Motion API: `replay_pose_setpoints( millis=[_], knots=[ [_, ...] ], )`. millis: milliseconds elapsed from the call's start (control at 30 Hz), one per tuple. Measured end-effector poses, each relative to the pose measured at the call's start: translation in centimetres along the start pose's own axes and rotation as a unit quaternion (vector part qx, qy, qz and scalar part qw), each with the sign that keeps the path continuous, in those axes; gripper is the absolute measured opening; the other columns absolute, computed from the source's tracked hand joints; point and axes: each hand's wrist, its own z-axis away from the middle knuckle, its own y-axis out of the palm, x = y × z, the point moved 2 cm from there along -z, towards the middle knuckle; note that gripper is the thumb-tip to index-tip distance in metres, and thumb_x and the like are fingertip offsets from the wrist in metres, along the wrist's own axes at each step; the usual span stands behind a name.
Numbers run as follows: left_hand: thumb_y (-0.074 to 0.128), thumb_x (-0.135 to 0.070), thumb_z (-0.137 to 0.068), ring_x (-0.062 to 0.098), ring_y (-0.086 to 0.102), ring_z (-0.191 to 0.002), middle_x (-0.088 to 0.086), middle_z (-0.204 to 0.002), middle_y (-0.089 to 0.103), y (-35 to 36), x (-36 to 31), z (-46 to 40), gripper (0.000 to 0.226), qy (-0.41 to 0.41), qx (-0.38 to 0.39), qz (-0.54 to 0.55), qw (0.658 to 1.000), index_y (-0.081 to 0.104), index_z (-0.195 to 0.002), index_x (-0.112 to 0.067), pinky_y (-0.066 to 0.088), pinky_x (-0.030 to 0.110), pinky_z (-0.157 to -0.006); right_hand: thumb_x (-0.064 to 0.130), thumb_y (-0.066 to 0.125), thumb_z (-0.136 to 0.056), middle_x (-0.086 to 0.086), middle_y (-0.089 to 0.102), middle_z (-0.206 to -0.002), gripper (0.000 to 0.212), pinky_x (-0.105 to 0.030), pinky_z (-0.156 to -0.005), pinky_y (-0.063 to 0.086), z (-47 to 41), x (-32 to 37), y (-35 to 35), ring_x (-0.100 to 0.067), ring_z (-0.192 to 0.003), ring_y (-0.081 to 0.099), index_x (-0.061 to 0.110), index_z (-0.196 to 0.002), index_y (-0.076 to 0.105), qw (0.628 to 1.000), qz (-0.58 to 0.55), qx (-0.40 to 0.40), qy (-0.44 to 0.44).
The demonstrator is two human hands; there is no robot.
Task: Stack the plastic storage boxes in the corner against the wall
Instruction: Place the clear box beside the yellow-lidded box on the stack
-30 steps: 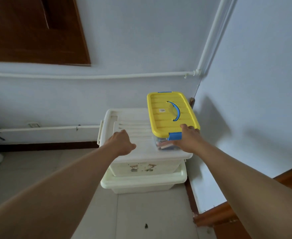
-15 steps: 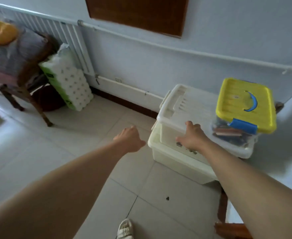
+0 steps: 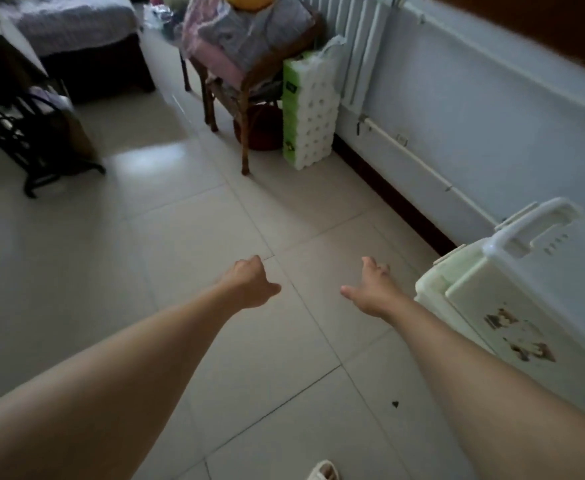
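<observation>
1. Both hands hang empty over the tiled floor (image 3: 215, 216), apart from each other and touching nothing.
2. The left hand (image 3: 249, 285) is loosely curled, thumb pointing right.
3. The right hand (image 3: 370, 289) is spread, thumb out to the left and fingers reaching forward.
4. The stacked storage boxes sit at the right edge against the blue wall (image 3: 492, 133): a white lidded box (image 3: 540, 292) (worn sticker on its front) rests on a cream box (image 3: 433, 289), of which only the rim and a corner show.
5. The right hand is near the stack, not touching it.
6. Further along the wall stand a pack of toilet rolls (image 3: 308, 109) and a wooden chair (image 3: 242, 84) piled with bedding.
</observation>
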Motion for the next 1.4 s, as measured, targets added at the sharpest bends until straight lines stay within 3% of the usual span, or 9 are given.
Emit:
replay_pose_setpoints(
  millis=[367,533,667,1067,1400],
  knots=[
    [0.059,-0.045,-0.086,0.031,0.044,-0.130,0.015,-0.142,0.045,-1.3,30.2,2.8,0.071,-0.130,0.009,0.109,0.985,0.033,-0.140,-0.006,0.039,0.040,-0.106,0.041,0.061,-0.085,-0.019,0.030,-0.144,0.077,-0.038,-0.106,0.034,5.5,22.8,19.9,-0.035,-0.131,0.037,0.009,-0.144,0.022,0.992,0.058,0.076,-0.076],
    [0.060,-0.045,-0.086,0.033,0.049,-0.125,0.017,-0.136,0.052,-1.1,41.8,4.0,0.065,-0.211,0.005,0.153,0.965,0.043,-0.133,-0.003,0.042,0.036,-0.099,0.040,0.061,-0.086,-0.020,0.032,-0.144,0.076,-0.038,-0.108,0.032,7.4,30.6,28.1,-0.035,-0.133,0.035,0.008,-0.143,0.022,0.982,0.078,0.124,-0.120],
    [0.062,-0.042,-0.085,0.032,0.047,-0.127,0.017,-0.138,0.050,0.1,49.6,4.8,0.070,-0.277,0.002,0.204,0.939,0.038,-0.138,-0.002,0.040,0.033,-0.099,0.038,0.060,-0.087,-0.018,0.033,-0.146,0.076,-0.039,-0.108,0.031,7.9,35.7,34.6,-0.033,-0.134,0.033,0.008,-0.144,0.021,0.968,0.100,0.172,-0.154],
    [0.063,-0.036,-0.086,0.031,0.047,-0.129,0.016,-0.140,0.049,10.2,65.0,1.0,0.064,-0.380,0.012,0.263,0.887,0.041,-0.135,-0.002,0.039,0.033,-0.101,0.034,0.061,-0.089,-0.017,0.038,-0.143,0.070,-0.038,-0.106,0.034,3.5,41.6,52.9,-0.032,-0.132,0.038,0.008,-0.142,0.025,0.929,0.175,0.259,-0.196],
    [0.065,-0.038,-0.083,0.035,0.052,-0.122,0.017,-0.134,0.054,24.1,76.5,-8.6,0.062,-0.362,0.074,0.247,0.896,0.044,-0.132,-0.006,0.043,0.038,-0.097,0.031,0.065,-0.086,-0.016,0.046,-0.134,0.066,-0.039,-0.098,0.041,-2.6,40.2,71.8,-0.033,-0.122,0.048,0.008,-0.137,0.032,0.945,0.172,0.238,-0.146]
  ],
)
